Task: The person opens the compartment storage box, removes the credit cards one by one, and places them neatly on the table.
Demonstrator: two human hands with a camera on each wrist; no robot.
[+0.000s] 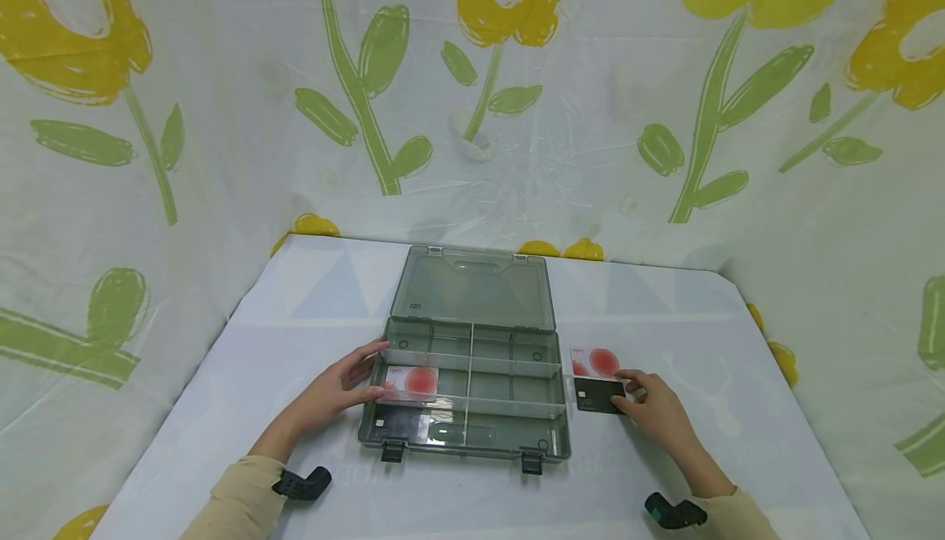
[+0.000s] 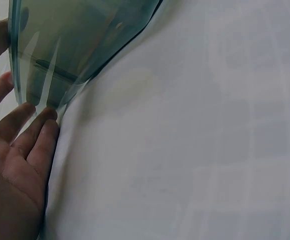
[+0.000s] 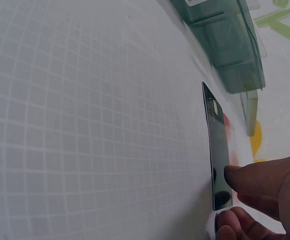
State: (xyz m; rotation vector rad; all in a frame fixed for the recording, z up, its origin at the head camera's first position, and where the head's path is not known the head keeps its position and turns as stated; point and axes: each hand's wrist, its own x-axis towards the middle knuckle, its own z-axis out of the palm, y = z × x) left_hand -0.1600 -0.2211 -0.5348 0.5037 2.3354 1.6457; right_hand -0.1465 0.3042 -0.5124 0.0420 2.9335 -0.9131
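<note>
A clear grey-green compartment box (image 1: 514,430) lies with its lid (image 1: 472,290) tipped back. My left hand (image 1: 335,388) rests against the box's left side, its fingers extended along the outer wall; in the left wrist view these fingers (image 2: 37,131) touch the clear wall. My right hand (image 1: 659,413) pinches the right end of a black VIP card (image 1: 596,395). In the right wrist view the thumb (image 3: 257,176) presses on the black card (image 3: 217,145). Just behind it lies a white card with red circles (image 1: 604,361), partly covered.
Inside the box, a white-and-red card (image 1: 413,382) is in the left middle compartment and a black card (image 1: 399,423) in the left front one. Two dark latches (image 1: 531,463) stick out in front. A flower-printed sheet (image 1: 576,138) hangs behind the white table (image 1: 650,302).
</note>
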